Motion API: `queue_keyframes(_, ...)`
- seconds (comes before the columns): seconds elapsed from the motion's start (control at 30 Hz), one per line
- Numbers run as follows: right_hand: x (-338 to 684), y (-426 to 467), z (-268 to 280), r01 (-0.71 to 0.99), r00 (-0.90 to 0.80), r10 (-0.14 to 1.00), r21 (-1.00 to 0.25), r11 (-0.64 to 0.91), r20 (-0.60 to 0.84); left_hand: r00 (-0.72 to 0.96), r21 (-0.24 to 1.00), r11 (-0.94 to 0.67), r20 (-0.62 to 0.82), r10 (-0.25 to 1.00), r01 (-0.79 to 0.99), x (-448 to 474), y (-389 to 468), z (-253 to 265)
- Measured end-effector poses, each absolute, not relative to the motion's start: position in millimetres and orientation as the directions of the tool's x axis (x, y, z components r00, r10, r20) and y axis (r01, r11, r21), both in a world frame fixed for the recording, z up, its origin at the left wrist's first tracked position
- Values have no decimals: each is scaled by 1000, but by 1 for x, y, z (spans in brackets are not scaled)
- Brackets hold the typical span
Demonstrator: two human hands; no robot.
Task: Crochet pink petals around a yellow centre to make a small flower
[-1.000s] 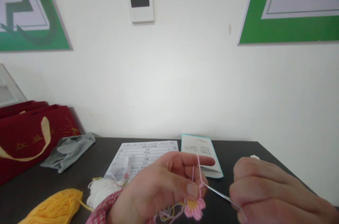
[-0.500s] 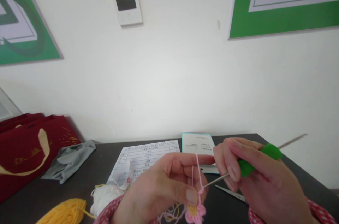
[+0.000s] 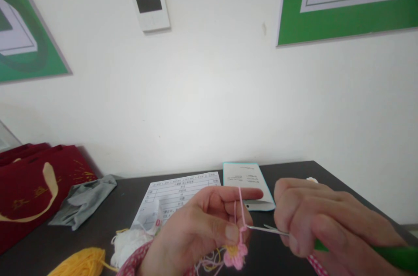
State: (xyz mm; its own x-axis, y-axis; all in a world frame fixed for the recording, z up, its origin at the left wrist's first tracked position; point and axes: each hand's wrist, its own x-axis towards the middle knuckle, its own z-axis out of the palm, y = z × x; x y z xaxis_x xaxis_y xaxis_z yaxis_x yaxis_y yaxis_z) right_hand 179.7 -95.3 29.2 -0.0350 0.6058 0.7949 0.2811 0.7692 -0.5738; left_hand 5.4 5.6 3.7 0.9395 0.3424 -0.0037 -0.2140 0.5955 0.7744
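Left hand [image 3: 199,230] pinching one pink flower [image 3: 235,256] | right hand [image 3: 321,219] gripping one hook [image 3: 257,227] | two yarn balls [image 3: 78,263]

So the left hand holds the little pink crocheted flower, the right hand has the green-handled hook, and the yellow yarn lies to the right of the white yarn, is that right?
Not quite. The head view shows the yellow yarn to the left of the white yarn. The left hand does hold the pink flower, and the right hand the green-handled hook.
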Motion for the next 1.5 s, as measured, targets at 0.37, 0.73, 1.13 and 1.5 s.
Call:
queue_keyframes(0.37, 176, -83, 22, -79, 116, 812, -810, 581, 572, 959, 755, 623, 23, 284, -203, 9, 5, 3)
queue_keyframes(0.73, 174, -80, 22, -241, 105, 861, -827, 508, 498, 967, 769, 612, 34, 252, -186, 12, 4, 3)
queue_keyframes(1.13, 170, -71, 21, -314, 150, 860, -801, 509, 488, 782, 852, 440, -60, 620, -284, 10, -12, 18)
queue_keyframes(1.5, 172, -66, -1, 24, 81, 785, -788, 615, 615, 484, 852, 231, 29, 875, -470, 14, -29, 28)
